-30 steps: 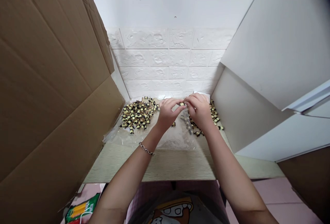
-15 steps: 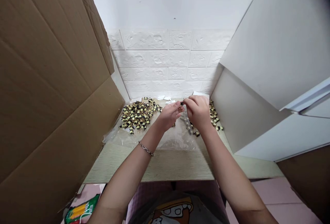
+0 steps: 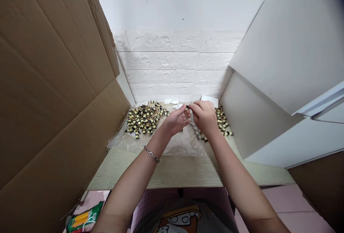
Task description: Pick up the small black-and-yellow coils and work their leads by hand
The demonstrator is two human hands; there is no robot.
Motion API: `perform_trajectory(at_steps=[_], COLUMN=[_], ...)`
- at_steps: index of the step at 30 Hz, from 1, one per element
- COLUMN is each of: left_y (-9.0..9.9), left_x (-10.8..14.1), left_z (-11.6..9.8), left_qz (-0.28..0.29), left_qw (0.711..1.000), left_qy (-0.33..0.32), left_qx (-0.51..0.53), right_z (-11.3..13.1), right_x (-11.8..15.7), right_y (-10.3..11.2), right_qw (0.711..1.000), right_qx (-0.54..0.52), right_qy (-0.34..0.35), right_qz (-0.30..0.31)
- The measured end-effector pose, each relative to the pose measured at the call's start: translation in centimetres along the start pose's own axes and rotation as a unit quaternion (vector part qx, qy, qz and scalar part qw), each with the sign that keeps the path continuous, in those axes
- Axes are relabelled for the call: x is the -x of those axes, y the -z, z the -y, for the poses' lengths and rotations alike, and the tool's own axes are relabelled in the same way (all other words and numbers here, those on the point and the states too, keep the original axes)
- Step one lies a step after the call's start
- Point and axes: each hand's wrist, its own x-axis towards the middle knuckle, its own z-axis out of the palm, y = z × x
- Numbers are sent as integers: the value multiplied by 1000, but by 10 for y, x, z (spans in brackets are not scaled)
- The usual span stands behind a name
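Note:
My left hand (image 3: 176, 120) is over the middle of the table, palm turned up and fingers curled, with thin copper-coloured leads (image 3: 187, 113) of a small coil across its fingers. My right hand (image 3: 205, 116) meets it from the right, thumb and forefinger pinching the dark body of that coil (image 3: 187, 107). Most of the coil is hidden by the fingertips. Left of my hands lies a heap of similar yellow-and-black coils (image 3: 143, 119) on a clear plastic sheet (image 3: 185, 146). A second heap of coils (image 3: 222, 121) lies beyond my right hand, partly covered by it.
A tall cardboard sheet (image 3: 53, 82) walls in the left side, and white panels (image 3: 268, 111) the right. White brick-patterned wall (image 3: 161, 61) closes the back. Paper scraps (image 3: 172, 101) lie along it. A green packet (image 3: 86, 218) is below the table edge (image 3: 185, 183) at left.
The hands stay together. My left hand has opened a little and its fingers dropped, so more of the copper leads shows. My right hand has shifted slightly left.

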Motion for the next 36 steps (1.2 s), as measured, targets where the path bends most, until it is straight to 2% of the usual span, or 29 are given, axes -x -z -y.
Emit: perform_trajectory(at_steps=[4,6,8,9,11,14,16,18,20,22,25,28,31,36], left_y=[-1,-2,-3,-4,-5,-5,-4,-2,1,4,7,9,11,11], left_x=[-5,-7,-7,-6,-4,1,3,3,2,2,2,4,4,4], left_z=[4,6,7,7,8,8,7,6,5,3,1,-1,-1,-1], left_qz=[-27,-45,-71,-91,-138,-200,-222,-236,-239,-233,-222,-206,-196,-194], left_qw=[998,989,960,935,864,726,630,550,491,452,418,406,415,448], left_qy=[-50,-117,-207,-256,-348,-448,-489,-514,-529,-538,-539,-527,-517,-510], left_qx=[-24,-80,-174,-228,-336,-483,-561,-614,-649,-672,-697,-717,-722,-708], right_z=[2,3,5,6,9,12,12,12,12,13,13,14,14,13], right_x=[0,0,-1,-2,-2,-3,-4,-4,-4,-4,-4,-4,-4,-4], right_y=[-4,-6,-5,-5,-3,-1,-1,-1,0,0,0,0,0,-1], right_qw=[999,994,985,979,964,945,938,936,937,939,943,947,948,950], right_qx=[-48,-94,-152,-181,-235,-286,-300,-304,-301,-295,-283,-273,-271,-266], right_qy=[-24,-47,-75,-89,-118,-151,-165,-170,-172,-172,-171,-165,-161,-161], right_qz=[2,-9,-25,-33,-43,-46,-47,-47,-45,-41,-37,-34,-32,-31])
